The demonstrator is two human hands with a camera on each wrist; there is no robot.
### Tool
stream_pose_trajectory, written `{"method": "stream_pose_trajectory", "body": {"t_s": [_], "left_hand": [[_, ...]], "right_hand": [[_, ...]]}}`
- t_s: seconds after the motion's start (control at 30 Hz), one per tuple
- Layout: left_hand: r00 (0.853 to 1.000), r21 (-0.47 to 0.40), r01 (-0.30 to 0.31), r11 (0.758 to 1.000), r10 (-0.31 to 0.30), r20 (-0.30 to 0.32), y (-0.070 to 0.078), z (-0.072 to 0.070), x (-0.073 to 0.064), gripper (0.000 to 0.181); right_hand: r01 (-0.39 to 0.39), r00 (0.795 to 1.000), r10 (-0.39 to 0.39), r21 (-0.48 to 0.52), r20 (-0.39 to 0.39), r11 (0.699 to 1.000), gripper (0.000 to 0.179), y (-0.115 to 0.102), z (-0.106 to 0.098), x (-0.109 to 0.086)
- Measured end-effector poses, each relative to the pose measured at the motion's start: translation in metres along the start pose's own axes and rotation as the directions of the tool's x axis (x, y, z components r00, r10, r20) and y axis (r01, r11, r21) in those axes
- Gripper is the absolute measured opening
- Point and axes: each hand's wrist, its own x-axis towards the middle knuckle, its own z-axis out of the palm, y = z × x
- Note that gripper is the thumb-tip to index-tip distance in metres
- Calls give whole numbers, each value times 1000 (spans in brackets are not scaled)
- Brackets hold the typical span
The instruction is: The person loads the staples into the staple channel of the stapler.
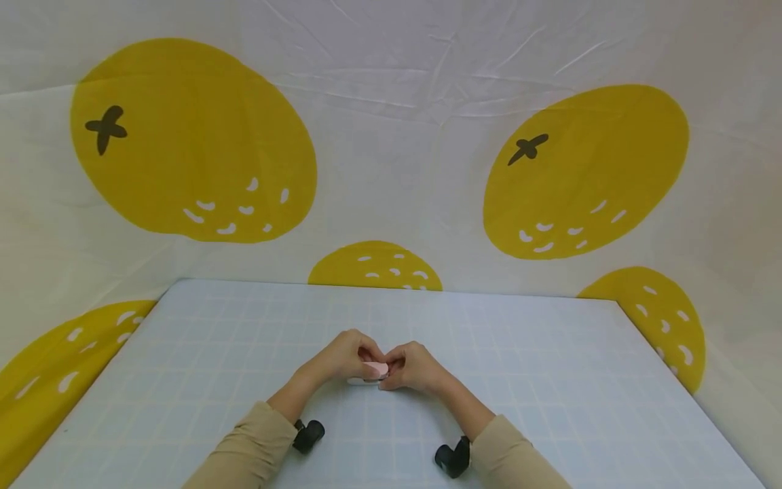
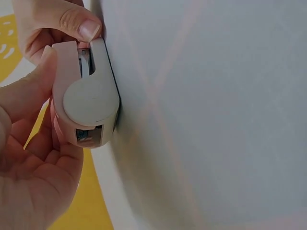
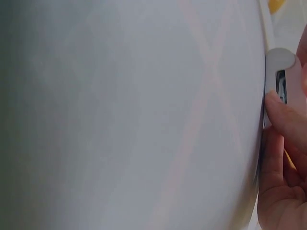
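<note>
Both hands meet over a small pink and white stapler (image 1: 377, 369) at the middle of the table. My left hand (image 1: 345, 356) grips its pink upper part, thumb on one side and fingers curled round behind, as the left wrist view shows. At the stapler's far end in that view, my right hand (image 2: 62, 21) pinches it, its thumb on the white base. The white round hinge end (image 2: 91, 100) points away from the right hand. Between the pink arm and the white base, a gap shows a metal strip (image 2: 85, 62). The right fingers partly hide the front end.
The table (image 1: 550, 380) wears a pale blue checked cover. Behind it hangs a white cloth (image 1: 397, 170) printed with large yellow fruit. A small black camera (image 1: 308, 436) is on the left wrist, another black camera (image 1: 453, 458) on the right.
</note>
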Motion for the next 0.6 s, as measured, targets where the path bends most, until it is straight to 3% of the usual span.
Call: {"method": "stream_pose_trajectory", "body": {"t_s": [0.33,0.6], "left_hand": [[997,29,-78,997,78,5,2,-1,-1,15],[998,1,-56,998,56,-1,2,-1,-6,16]], "right_hand": [[-9,999,9,-7,40,1000,26,-5,-7,-1],[-10,998,11,-15,63,1000,24,-4,-6,0]]}}
